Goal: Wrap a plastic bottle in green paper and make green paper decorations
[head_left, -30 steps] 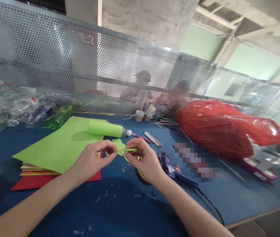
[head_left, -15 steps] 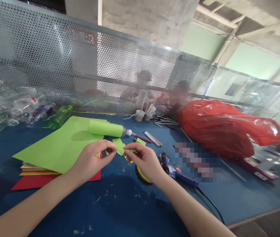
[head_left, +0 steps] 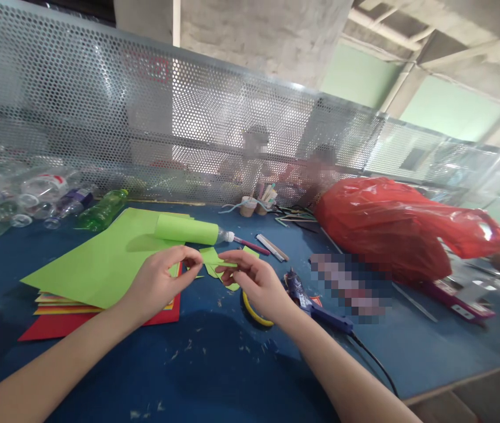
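Note:
My right hand pinches a small green paper piece between thumb and fingers. Opposite it, slightly apart, my left hand is closed in a pinch, thumb against forefinger; whatever lies between those tips is too small to make out. More green paper scraps lie on the table just behind my fingertips. A clear bottle wrapped in green paper rests on its side beyond my left hand. Partly under my right hand is a yellow ring-shaped object.
Green sheets top a coloured paper stack at left, with plastic bottles behind. A blue glue gun with a cord and a red plastic bag occupy the right. A perforated metal screen closes the back; people show behind it.
My hands have moved slightly apart. The green paper piece in my right hand has turned and shows more, and more of the yellow ring is visible.

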{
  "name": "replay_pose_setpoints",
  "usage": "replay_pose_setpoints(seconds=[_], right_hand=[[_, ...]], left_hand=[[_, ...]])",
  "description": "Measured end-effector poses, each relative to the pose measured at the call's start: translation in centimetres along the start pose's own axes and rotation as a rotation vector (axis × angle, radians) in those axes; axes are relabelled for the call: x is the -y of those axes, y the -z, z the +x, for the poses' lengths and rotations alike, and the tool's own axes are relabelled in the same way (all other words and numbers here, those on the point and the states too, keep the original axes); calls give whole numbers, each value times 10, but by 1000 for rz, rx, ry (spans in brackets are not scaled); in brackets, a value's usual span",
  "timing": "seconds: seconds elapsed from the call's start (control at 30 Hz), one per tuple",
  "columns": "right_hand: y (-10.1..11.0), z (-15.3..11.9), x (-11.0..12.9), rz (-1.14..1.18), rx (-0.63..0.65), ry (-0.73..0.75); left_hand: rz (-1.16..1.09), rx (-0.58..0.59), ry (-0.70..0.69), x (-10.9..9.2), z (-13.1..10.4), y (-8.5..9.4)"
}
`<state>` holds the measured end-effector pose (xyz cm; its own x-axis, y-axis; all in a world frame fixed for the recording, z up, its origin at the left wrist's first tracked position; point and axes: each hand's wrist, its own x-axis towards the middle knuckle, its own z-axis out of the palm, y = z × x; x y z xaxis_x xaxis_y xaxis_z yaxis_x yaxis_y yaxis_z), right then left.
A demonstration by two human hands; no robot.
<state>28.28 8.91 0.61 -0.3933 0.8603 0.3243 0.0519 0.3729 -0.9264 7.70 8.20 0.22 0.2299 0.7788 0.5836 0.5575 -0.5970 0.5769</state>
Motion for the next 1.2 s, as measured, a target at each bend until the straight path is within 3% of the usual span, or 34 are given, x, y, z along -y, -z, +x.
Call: replay_pose_setpoints(seconds=[0.2,0.43,0.6,0.73,0.87,1.07,1.2], right_hand=[[1,2,4,76,-57,-110],[-1,1,-1,94,-21,-185],[-4,0,-3,164,22,-179],[-7,-1,-3,180,35,-164],[-10,-2,-4,116,41,-141],[-12,-5,-5,-167,-86,-11],[-12,-6,-1,-211,-100,2]], left_hand=[[-124,16,116,4,1,-1],[-524,-47,328,8,6,-5],[-847,41,485,5,2,-17],[-1011,35,581,2,-2,-23],[-1072,28,595,1,-2,-22],[-1087,21,601,0,-2,-22],[-1048,43,583,-3,-2,-21]])
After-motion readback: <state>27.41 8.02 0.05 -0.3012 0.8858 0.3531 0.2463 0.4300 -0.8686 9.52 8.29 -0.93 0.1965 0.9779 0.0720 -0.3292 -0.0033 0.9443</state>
